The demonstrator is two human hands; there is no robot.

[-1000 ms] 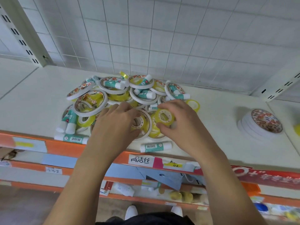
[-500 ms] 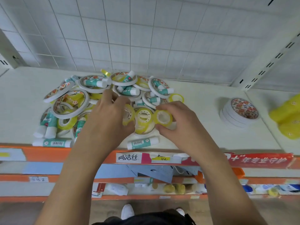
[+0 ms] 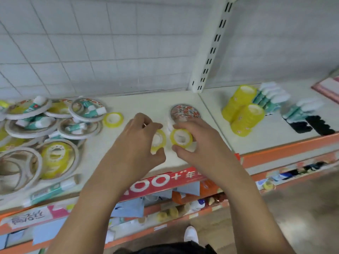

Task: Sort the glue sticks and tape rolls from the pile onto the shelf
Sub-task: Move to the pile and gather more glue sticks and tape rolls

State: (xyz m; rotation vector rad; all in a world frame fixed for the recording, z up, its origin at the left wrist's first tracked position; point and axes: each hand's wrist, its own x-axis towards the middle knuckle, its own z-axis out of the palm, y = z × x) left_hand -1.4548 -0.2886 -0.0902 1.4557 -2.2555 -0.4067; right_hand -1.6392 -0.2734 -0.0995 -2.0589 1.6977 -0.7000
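Yellow roll (image 3: 161, 138) pinched by left fingers (image 3: 146, 122), second roll (image 3: 181, 137) by right fingers (image 3: 185, 125), stack (image 3: 185, 111) behind

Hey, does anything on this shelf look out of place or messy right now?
A yellow tape roll lies alone right of the pile, and a glue stick lies loose by the front edge of the shelf.

Two hands (image 3: 135, 143) (image 3: 201, 145), two held tape rolls (image 3: 160, 139) (image 3: 181, 137), two yellow stacks (image 3: 238, 101) (image 3: 246, 120).
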